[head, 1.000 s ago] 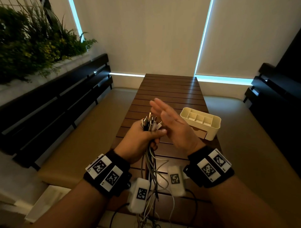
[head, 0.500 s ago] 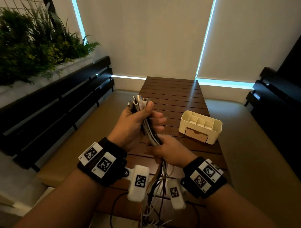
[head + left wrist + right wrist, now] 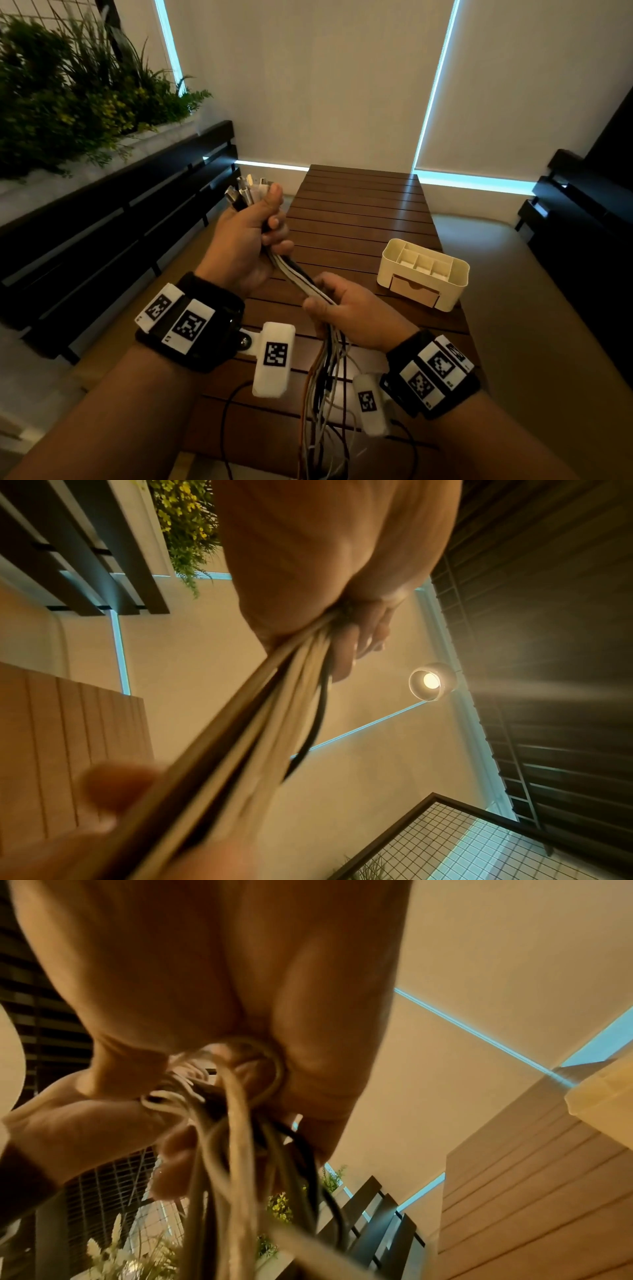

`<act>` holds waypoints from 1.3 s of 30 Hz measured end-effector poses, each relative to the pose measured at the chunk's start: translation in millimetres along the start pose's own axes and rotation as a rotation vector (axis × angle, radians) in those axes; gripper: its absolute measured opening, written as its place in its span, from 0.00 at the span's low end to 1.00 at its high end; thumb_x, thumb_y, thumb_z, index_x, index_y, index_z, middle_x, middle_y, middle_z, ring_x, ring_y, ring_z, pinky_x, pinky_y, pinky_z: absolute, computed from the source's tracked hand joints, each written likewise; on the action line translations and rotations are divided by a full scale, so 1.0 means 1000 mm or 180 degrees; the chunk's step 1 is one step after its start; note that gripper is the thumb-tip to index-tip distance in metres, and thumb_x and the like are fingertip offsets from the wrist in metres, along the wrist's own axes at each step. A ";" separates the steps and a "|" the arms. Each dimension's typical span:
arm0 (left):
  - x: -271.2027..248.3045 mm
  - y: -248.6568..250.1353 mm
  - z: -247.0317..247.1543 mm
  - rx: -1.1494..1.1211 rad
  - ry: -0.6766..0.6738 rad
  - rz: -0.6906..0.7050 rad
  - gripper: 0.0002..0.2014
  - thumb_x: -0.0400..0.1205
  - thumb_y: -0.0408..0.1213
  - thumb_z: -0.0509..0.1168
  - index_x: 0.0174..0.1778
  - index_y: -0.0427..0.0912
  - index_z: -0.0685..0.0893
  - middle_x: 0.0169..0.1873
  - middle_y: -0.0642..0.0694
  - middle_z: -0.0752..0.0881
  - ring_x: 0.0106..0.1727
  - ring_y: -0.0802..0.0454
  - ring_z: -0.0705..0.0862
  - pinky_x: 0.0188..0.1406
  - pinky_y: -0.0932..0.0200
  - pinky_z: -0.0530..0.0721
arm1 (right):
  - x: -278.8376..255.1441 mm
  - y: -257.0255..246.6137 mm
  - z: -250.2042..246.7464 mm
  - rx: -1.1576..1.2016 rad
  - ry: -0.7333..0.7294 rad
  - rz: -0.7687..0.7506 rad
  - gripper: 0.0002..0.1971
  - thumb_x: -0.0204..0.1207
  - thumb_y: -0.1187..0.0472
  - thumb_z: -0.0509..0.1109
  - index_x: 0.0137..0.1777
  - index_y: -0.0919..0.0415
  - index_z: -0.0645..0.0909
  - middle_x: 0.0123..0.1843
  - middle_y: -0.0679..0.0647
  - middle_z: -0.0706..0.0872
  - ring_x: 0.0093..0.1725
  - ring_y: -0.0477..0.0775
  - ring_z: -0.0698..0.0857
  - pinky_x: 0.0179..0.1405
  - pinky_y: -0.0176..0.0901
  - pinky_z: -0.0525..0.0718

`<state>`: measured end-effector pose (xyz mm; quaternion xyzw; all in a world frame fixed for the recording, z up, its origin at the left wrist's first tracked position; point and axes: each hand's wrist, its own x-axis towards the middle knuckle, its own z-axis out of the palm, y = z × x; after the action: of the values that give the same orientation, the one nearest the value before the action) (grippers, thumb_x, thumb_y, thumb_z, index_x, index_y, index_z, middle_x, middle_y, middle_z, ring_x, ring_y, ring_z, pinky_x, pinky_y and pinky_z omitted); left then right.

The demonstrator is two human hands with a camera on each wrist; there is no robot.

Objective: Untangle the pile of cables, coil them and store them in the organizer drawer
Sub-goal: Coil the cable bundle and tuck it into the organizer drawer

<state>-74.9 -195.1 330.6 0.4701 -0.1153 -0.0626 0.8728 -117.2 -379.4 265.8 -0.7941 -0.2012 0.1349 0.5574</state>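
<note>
Cables (image 3: 301, 279) bunched; we grip w/ both hands: left hand (image 3: 245, 246) near plug ends, right hand (image 3: 349, 310) lower, left of organizer (image 3: 423, 274) on counter (image 3: 359, 205).

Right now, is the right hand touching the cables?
Touching. The head view shows the right hand wrapped round the cables below the left hand; the right wrist view shows them running through its curled fingers.
</note>
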 end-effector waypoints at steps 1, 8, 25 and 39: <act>0.001 0.003 0.000 0.0027 0.0026 0.0008 0.07 0.85 0.44 0.66 0.45 0.46 0.76 0.25 0.53 0.71 0.20 0.62 0.66 0.21 0.66 0.69 | 0.000 0.003 0.001 -0.0026 0.0046 -0.0049 0.18 0.75 0.43 0.73 0.62 0.45 0.77 0.51 0.47 0.86 0.44 0.44 0.88 0.50 0.44 0.88; 0.006 0.009 -0.001 0.0336 0.0271 0.0076 0.07 0.88 0.41 0.64 0.46 0.46 0.77 0.25 0.53 0.71 0.21 0.61 0.67 0.21 0.66 0.69 | 0.007 0.028 -0.004 0.0178 0.0936 -0.0469 0.08 0.76 0.51 0.74 0.48 0.55 0.84 0.48 0.56 0.87 0.51 0.59 0.87 0.54 0.53 0.89; 0.013 0.002 0.003 0.0700 0.0261 0.0103 0.10 0.87 0.41 0.65 0.40 0.45 0.77 0.25 0.51 0.71 0.22 0.59 0.66 0.22 0.65 0.70 | 0.003 0.039 -0.050 -0.0275 -0.0094 0.0612 0.34 0.64 0.56 0.63 0.74 0.38 0.71 0.72 0.46 0.77 0.71 0.46 0.78 0.63 0.44 0.82; 0.011 -0.019 0.009 0.0288 -0.0123 -0.0013 0.10 0.85 0.41 0.66 0.38 0.46 0.77 0.26 0.51 0.71 0.21 0.61 0.67 0.22 0.67 0.71 | 0.014 0.011 0.000 -0.0090 0.0046 0.0335 0.06 0.80 0.53 0.74 0.42 0.44 0.82 0.34 0.48 0.86 0.37 0.58 0.90 0.52 0.67 0.87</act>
<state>-67.0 -214.7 321.3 0.5081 -0.1339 -0.0682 0.8481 -103.1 -376.0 255.9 -0.8123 -0.1570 0.1553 0.5398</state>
